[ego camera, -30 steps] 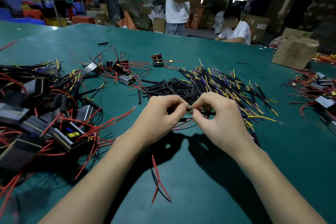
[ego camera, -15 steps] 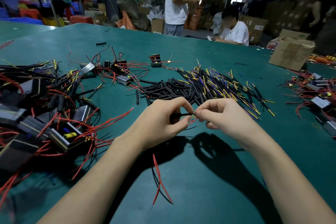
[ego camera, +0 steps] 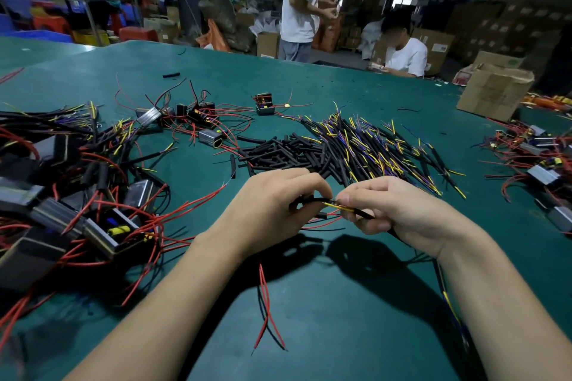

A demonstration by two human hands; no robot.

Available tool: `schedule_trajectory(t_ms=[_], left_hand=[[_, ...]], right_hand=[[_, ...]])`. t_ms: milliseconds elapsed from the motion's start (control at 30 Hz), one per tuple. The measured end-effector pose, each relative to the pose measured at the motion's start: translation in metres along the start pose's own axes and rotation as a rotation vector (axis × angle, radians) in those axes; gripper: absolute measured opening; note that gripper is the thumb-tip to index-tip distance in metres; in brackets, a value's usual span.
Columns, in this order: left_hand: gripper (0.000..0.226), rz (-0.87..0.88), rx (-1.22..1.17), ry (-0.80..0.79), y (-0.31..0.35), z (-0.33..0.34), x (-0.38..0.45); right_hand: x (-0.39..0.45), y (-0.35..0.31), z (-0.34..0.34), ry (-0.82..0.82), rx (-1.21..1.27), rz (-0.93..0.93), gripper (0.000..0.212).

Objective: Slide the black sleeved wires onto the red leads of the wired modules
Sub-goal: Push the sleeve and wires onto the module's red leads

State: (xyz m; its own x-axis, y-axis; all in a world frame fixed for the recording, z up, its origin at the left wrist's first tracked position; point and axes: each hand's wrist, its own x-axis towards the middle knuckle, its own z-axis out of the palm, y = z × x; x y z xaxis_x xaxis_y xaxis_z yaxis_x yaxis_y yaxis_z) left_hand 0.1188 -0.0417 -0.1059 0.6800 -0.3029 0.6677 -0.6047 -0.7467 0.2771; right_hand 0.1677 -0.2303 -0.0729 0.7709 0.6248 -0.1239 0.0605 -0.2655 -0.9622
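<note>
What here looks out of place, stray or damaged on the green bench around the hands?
Nothing looks damaged. A lone black sleeve piece lies far up the green table, apart from the loose sleeve pile. A red lead pair trails toward the near edge from under the left hand. Otherwise it is ordinary sorted clutter.

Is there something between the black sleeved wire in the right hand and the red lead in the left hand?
Nothing visible. The right hand pinches the black sleeved wire with yellow tip, the left hand pinches the thin red lead, and their ends meet directly between the fingers above the green table mat.
</note>
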Motion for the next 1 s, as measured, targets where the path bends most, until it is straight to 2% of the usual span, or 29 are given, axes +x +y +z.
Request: schedule_trajectory(t_ms=[467, 867, 1000], left_hand=[[0.006, 0.063, 0.053, 0.014, 0.008, 0.004, -0.001], [0.002, -0.168, -0.328, 0.073, 0.004, 0.012, -0.002], [0.002, -0.211, -0.375, 0.002, 0.002, 0.006, 0.0]], right_hand=[[0.002, 0.006, 0.001, 0.012, 0.038, 0.049, 0.015], [-0.001, 0.011, -0.01, 0.005, -0.18, -0.184, 0.006], [0.0, 0.011, -0.008, -0.004, -0.212, -0.219, 0.006]])
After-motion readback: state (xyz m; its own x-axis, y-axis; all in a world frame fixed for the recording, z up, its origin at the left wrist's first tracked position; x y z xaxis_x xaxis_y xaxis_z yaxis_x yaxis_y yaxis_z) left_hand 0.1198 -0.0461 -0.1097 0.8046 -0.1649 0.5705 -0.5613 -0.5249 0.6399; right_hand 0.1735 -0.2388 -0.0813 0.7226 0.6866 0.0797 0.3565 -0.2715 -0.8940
